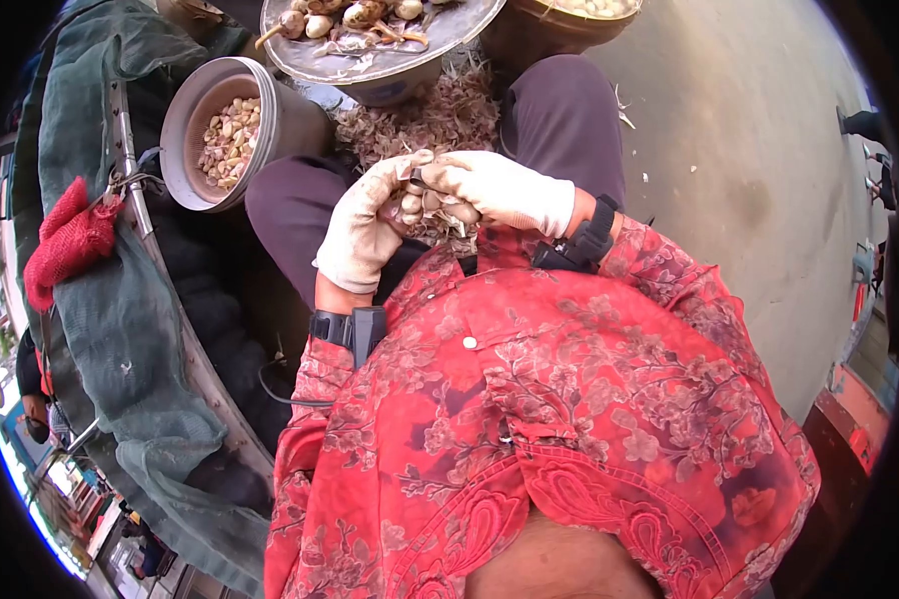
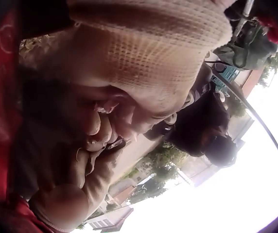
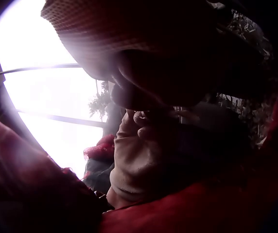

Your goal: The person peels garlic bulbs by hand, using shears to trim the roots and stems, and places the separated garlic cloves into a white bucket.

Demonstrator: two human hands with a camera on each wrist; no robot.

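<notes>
Both hands wear pale knit gloves and meet over the lap. My left hand (image 1: 358,225) holds a garlic bulb (image 1: 410,208), its cloves parted and pale, with fingers curled round its left side. From the other side my right hand (image 1: 504,190) grips the same garlic, thumb and fingertips close to the left fingertips. A small dark piece (image 1: 417,177) shows between the fingertips; I cannot tell what it is. In the left wrist view several smooth cloves (image 2: 100,132) sit between the two gloves. The right wrist view is dark, with the garlic mostly hidden.
A round tray (image 1: 360,68) of garlic bulbs stands in front of the knees, above a heap of dry skins (image 1: 420,125). To the left is a bucket (image 1: 177,130) with peeled cloves (image 1: 232,140). A basket (image 1: 559,22) of white cloves stands front right. Green netting (image 1: 120,349) lines the left.
</notes>
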